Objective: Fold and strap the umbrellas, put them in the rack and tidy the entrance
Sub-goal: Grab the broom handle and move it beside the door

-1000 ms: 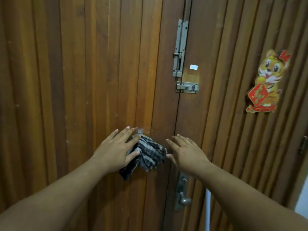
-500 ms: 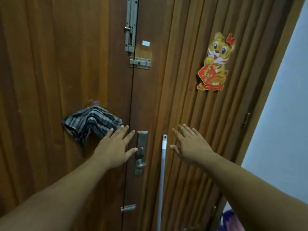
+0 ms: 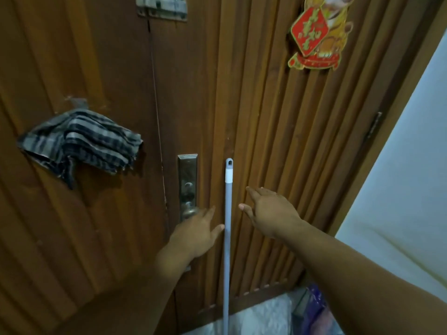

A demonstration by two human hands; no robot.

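Hands flank the leaning pole [image 3: 227, 226] at lower centre, left hand [image 3: 196, 232] and right hand [image 3: 271, 213] both spread, probably to grasp it.

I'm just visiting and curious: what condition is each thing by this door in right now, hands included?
Left hand: open, fingers straight, holding nothing, just left of the pole.
Right hand: open, fingers spread, holding nothing, just right of the pole.
Pole: upright, leaning on the door.
Checked cloth: bunched, hanging on the door.
Door: closed.
Sticker: stuck on the door.
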